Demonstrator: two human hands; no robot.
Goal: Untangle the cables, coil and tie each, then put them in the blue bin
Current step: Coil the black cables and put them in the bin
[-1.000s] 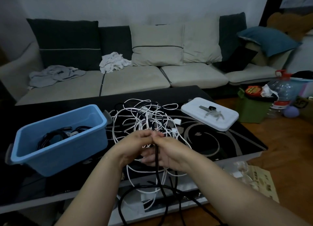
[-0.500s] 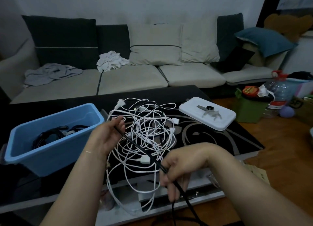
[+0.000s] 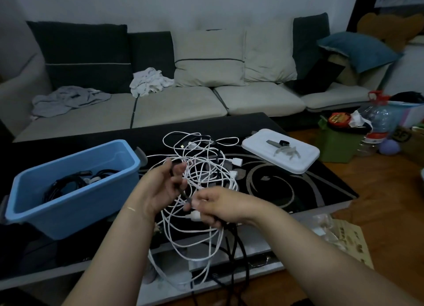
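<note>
The thin black rubber cable (image 3: 181,191) runs as a short, nearly straight piece between the two hands, slanting from upper left down to lower right. The left hand (image 3: 160,188) has its grip closed on the upper end, with thumb and fingers pinching the cable near the tip, palm turned toward the camera. The right hand (image 3: 218,208) pinches the same cable lower down, just beside the left hand, and its other fingers are curled around the part that drops over the front edge of the black glass desk (image 3: 298,191) toward the floor. So the long free length lies below and behind the right grip, and I judge that the right hand must bring this length up to the left hand to make a loop. The tangle of white cables (image 3: 204,166) lies on the desk directly behind both hands. The blue plastic bin (image 3: 75,198), with dark coils inside, stands to the left, nearer to the left hand.
</note>
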